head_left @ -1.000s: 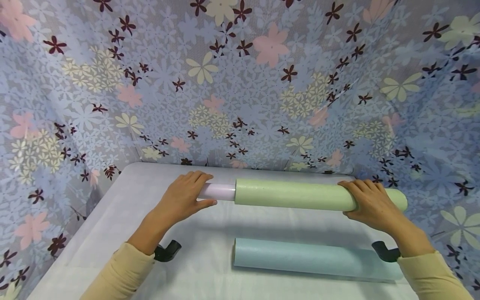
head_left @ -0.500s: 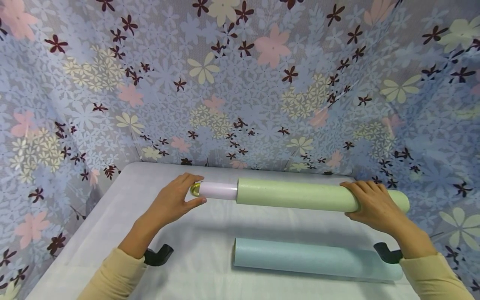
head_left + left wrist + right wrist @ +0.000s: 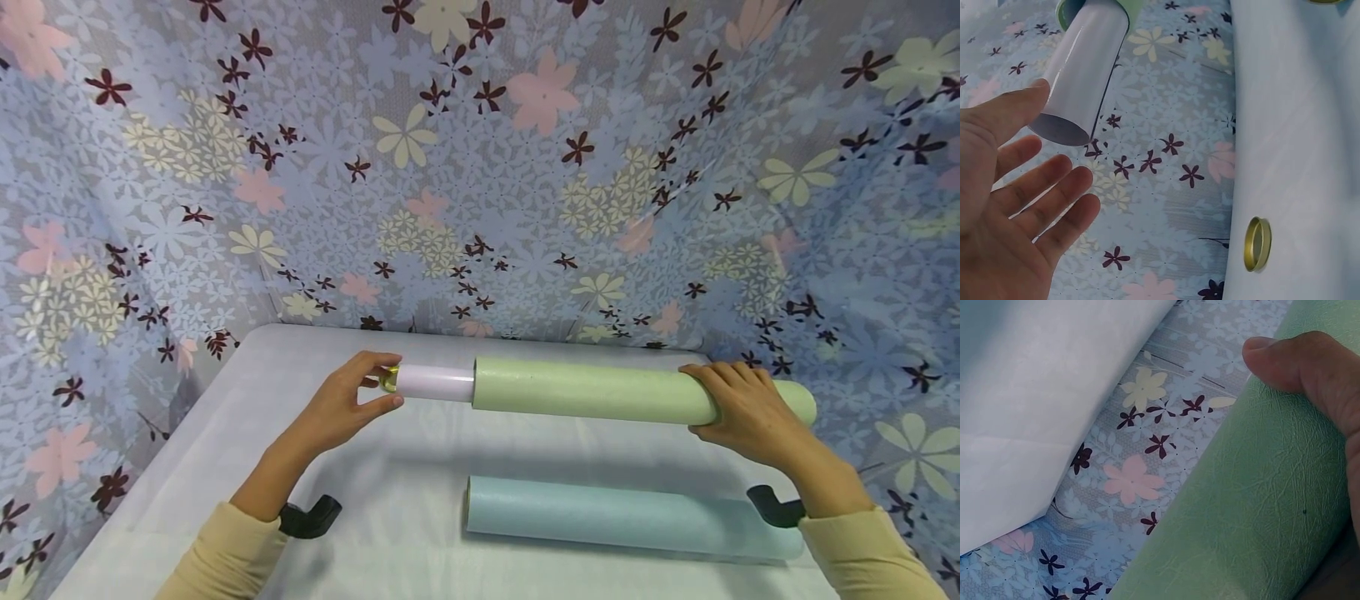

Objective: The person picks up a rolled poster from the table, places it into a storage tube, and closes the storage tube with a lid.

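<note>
In the head view my right hand (image 3: 738, 408) grips a light-green tube (image 3: 592, 390) near its right end, holding it level above the table. A glossy white roll (image 3: 438, 382) sticks out of the tube's left end; its round end shows in the left wrist view. My left hand (image 3: 341, 404) is at that end, thumb and fingers spread apart. Whether its thumb touches the roll, I cannot tell. A gold ring-shaped lid (image 3: 1257, 244) lies on the white table in the left wrist view. The right wrist view shows my thumb (image 3: 1300, 362) across the green tube.
A light-blue tube (image 3: 630, 518) lies on the white table (image 3: 225, 425) nearer to me. Flowered cloth (image 3: 480, 183) hangs behind and at both sides of the table. Black wrist mounts (image 3: 311, 517) sit at both wrists.
My left hand has slid left off the white roll and its fingers have parted, uncovering the roll's end and the gold lid. The right hand and green tube have hardly moved.
</note>
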`<state>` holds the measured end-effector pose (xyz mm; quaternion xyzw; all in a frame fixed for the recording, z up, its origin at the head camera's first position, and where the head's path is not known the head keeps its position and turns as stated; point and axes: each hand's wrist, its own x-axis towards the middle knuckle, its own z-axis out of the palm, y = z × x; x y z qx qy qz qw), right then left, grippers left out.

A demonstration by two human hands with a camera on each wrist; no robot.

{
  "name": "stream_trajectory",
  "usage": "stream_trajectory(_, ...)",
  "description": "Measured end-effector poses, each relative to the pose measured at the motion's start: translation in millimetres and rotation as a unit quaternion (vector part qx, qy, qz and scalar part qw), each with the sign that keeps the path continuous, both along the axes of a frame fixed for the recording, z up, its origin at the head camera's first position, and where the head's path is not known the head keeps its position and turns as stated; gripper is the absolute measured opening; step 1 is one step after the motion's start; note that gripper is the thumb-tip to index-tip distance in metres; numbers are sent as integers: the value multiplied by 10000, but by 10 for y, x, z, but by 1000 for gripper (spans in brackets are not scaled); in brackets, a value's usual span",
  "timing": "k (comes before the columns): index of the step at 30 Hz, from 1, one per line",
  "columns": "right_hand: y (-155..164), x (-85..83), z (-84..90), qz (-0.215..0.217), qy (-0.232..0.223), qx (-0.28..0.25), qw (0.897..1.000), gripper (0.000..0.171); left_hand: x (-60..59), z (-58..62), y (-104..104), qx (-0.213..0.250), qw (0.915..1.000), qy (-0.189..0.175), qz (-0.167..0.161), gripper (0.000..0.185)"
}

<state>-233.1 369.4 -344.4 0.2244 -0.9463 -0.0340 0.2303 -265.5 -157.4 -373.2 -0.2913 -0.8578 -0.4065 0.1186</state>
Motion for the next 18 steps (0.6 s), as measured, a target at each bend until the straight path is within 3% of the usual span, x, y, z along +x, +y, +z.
stream_trajectory(11, -1, 25, 8, 40, -94, -63, 9999, 83, 3, -52, -20, 651, 9962, -505, -293, 47)
stream_trajectory(18, -3, 34, -3, -3, -95, -43, 9999, 83, 4, -79, -32, 759, 9939, -746, -306, 44)
